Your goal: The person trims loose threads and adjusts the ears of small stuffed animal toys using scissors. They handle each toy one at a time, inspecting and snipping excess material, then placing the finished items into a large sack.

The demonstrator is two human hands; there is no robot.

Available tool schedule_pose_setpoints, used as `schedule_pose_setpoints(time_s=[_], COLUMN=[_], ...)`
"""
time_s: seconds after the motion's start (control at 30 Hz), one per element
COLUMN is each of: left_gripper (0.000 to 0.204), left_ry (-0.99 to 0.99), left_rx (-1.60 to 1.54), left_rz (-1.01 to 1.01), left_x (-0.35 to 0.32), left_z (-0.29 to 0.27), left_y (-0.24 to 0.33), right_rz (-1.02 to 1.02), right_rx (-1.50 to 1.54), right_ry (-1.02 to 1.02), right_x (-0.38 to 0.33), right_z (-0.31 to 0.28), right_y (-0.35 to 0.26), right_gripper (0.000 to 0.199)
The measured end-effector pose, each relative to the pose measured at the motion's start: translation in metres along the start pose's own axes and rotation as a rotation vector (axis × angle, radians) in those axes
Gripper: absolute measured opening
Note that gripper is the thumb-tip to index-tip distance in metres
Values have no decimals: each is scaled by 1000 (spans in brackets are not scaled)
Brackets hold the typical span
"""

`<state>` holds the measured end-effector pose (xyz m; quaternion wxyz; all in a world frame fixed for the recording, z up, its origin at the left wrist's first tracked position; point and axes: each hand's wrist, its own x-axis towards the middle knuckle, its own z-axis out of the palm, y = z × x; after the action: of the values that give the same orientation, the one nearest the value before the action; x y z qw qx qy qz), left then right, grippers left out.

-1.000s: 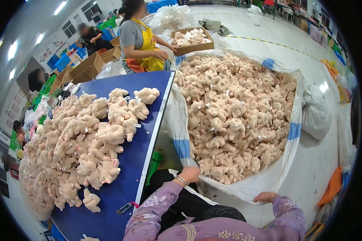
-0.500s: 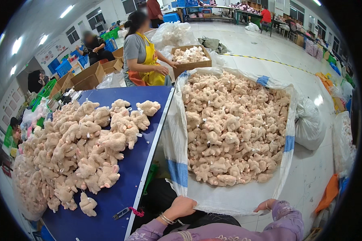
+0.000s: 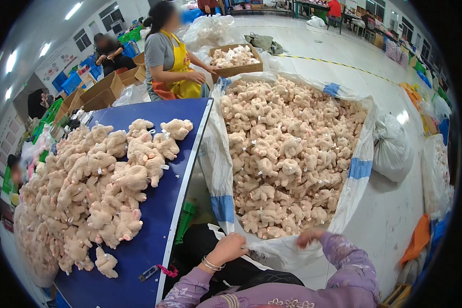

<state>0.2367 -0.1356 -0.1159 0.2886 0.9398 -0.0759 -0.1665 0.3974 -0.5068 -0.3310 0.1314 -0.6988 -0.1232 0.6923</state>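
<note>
left hand (image 3: pixel 230 248) closed, gripping near rim of large white woven bulk sack with blue stripes (image 3: pixel 362 167) | right hand (image 3: pixel 309 237) closed on same rim | sack open on floor, filled with beige plush toys (image 3: pixel 287 154) | blue table (image 3: pixel 182 169) beside it carries another plush heap (image 3: pixel 95 190) | brown cardboard box (image 3: pixel 236 61) behind holds more

White bulk sack (image 3: pixel 218 169), open, seemingly full: beige plush toys (image 3: pixel 287 154).
</note>
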Motion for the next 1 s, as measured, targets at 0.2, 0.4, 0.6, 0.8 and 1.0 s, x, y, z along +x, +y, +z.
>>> schedule_pose_setpoints(time_s=[0.2, 0.4, 0.6, 0.8, 1.0], left_gripper=[23, 24, 22, 21, 21], left_ry=[-21, -58, -138, -150, -148], left_rx=[-35, -96, -116, -129, -89], left_rz=[104, 78, -1, -15, -66], left_x=[-3, -7, 0, 3, -1], left_z=[-13, -17, -49, -34, -21], left_y=[11, 9, 17, -2, -12], right_rz=[-432, -176, 66, 56, 352], right_rx=[47, -123, -283, -269, -455], right_ry=[1122, 1428, 873, 587, 356], right_x=[-34, -38, 41, 110, 126], right_z=[-197, -301, -272, -151, -22], right_y=[-173, -291, -286, -179, -57], right_gripper=[38, 78, 88, 69, 72])
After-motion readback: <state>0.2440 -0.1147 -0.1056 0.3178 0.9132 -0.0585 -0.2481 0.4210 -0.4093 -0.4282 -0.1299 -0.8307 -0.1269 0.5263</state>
